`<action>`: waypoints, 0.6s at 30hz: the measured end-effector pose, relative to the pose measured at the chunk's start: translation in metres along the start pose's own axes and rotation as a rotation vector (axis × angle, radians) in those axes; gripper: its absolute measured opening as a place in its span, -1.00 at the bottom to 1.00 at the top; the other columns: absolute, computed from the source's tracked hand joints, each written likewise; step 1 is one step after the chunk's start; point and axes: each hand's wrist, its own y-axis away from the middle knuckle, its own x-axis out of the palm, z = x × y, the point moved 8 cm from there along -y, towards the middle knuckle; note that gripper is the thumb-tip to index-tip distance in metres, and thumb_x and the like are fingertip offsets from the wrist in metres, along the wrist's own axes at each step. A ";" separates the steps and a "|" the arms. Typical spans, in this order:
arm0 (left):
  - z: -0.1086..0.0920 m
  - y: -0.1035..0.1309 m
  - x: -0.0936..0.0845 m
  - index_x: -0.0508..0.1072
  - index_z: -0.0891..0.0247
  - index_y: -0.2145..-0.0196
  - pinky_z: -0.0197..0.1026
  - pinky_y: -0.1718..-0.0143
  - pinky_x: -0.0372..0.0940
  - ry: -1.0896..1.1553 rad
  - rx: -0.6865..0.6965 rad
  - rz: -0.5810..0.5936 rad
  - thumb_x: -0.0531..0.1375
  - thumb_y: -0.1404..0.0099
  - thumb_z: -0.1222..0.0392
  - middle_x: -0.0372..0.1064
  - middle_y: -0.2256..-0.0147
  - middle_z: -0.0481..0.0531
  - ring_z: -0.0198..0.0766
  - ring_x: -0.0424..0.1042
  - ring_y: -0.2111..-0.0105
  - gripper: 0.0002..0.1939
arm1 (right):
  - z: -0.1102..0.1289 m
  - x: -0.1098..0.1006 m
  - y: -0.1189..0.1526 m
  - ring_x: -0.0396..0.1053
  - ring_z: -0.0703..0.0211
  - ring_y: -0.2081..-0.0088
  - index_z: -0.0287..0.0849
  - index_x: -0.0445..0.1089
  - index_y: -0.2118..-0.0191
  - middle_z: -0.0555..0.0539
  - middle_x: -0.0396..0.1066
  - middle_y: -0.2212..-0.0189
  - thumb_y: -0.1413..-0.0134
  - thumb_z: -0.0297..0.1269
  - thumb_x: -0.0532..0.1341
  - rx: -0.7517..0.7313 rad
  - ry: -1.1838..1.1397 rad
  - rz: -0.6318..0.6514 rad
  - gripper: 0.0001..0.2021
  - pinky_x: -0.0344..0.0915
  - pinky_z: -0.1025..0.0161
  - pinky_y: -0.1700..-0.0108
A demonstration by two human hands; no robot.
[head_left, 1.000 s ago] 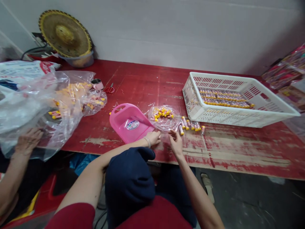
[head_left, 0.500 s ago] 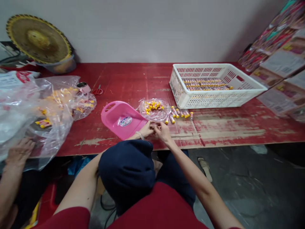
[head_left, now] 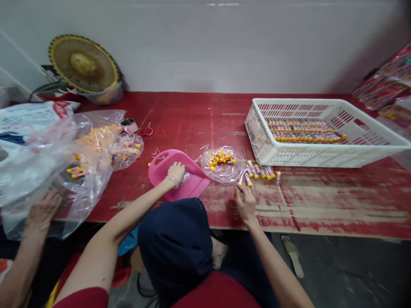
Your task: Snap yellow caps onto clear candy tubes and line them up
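My left hand (head_left: 176, 172) reaches into a pink plastic scoop (head_left: 189, 190), its fingers spread over the sticker on the bottom; I see nothing held there. To the right, my right hand (head_left: 246, 202) is pinched at the near end of a row of small clear yellow-capped tubes (head_left: 252, 170). A bit of yellow shows by its fingertips, seemingly one of these tubes, though blur hides most of it. Between the hands lies a clear plastic bag (head_left: 229, 176) with pink-and-yellow pieces (head_left: 221, 157) heaped on it.
A white slotted crate (head_left: 321, 154) with rows of tubes stands at the back right. Bags of yellow pieces (head_left: 99, 139), a pink cup (head_left: 130, 126) and red-handled scissors (head_left: 147, 129) lie left. Another person's hand (head_left: 45, 207) rests by the bags. Packaged goods (head_left: 385, 85) are stacked far right.
My hands were together at the table's front edge and have parted. The left has moved left into the scoop; the right has moved right to the tubes. The view has shifted left.
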 end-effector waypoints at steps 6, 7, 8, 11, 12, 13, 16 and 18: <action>-0.004 -0.003 0.002 0.39 0.43 0.10 0.00 0.01 0.11 -0.133 0.015 0.019 0.06 -0.26 0.30 0.30 0.04 0.40 0.10 0.24 -0.01 -0.73 | -0.020 0.006 0.014 0.46 0.01 0.13 -0.14 0.38 0.06 -0.19 0.48 0.15 -0.13 0.00 0.18 0.106 -0.023 -0.063 -0.63 0.36 0.02 0.01; -0.007 -0.002 -0.003 0.38 0.42 0.10 -0.01 0.02 0.11 -0.153 0.023 0.007 0.06 -0.27 0.27 0.31 0.05 0.40 0.10 0.24 -0.01 -0.73 | -0.023 0.008 0.016 0.46 0.00 0.14 -0.14 0.37 0.08 -0.19 0.49 0.17 -0.10 0.02 0.20 0.129 -0.048 -0.061 -0.62 0.37 0.02 0.02; -0.011 0.000 -0.010 0.38 0.42 0.09 -0.01 0.03 0.12 -0.155 0.033 -0.009 0.07 -0.28 0.23 0.32 0.07 0.39 0.11 0.26 0.00 -0.72 | -0.025 0.010 0.017 0.47 0.00 0.16 -0.14 0.35 0.09 -0.18 0.49 0.20 -0.07 0.04 0.22 0.161 -0.092 -0.051 -0.60 0.38 0.02 0.04; -0.036 0.005 -0.028 0.35 0.38 0.07 -0.04 0.06 0.16 -0.007 0.110 0.007 0.10 -0.29 0.10 0.40 0.14 0.31 0.08 0.33 0.06 -0.66 | -0.030 0.009 0.012 0.49 0.04 0.21 -0.13 0.25 0.06 -0.14 0.48 0.24 -0.03 0.03 0.27 0.323 -0.329 -0.101 -0.55 0.43 0.04 0.12; -0.047 0.006 -0.031 0.34 0.35 0.07 -0.07 0.09 0.19 0.083 0.137 0.055 0.10 -0.29 0.07 0.43 0.17 0.25 0.04 0.37 0.09 -0.66 | -0.031 0.008 0.010 0.49 0.06 0.25 -0.13 0.22 0.05 -0.12 0.48 0.27 -0.03 0.02 0.27 0.390 -0.417 -0.127 -0.54 0.45 0.04 0.16; -0.060 0.008 -0.033 0.34 0.33 0.08 -0.11 0.14 0.21 0.176 0.152 0.120 0.10 -0.29 0.04 0.45 0.20 0.21 0.00 0.40 0.14 -0.66 | -0.030 0.008 0.007 0.49 0.08 0.29 -0.13 0.20 0.04 -0.09 0.47 0.30 -0.02 0.01 0.28 0.451 -0.489 -0.139 -0.53 0.46 0.05 0.19; -0.097 0.015 -0.029 0.34 0.28 0.13 -0.18 0.27 0.24 0.355 0.169 0.321 0.05 -0.31 0.00 0.48 0.26 0.13 -0.08 0.47 0.28 -0.68 | -0.020 0.005 0.000 0.49 0.10 0.33 -0.12 0.18 0.03 -0.07 0.46 0.32 -0.03 -0.01 0.27 0.468 -0.511 -0.143 -0.54 0.45 0.05 0.21; -0.119 0.021 -0.027 0.34 0.27 0.14 -0.18 0.28 0.25 0.375 0.207 0.365 0.04 -0.31 -0.01 0.48 0.26 0.14 -0.07 0.48 0.28 -0.69 | -0.007 0.001 -0.002 0.47 0.07 0.21 -0.12 0.18 0.01 -0.14 0.45 0.20 -0.08 -0.06 0.25 0.308 -0.360 -0.149 -0.58 0.38 0.03 0.10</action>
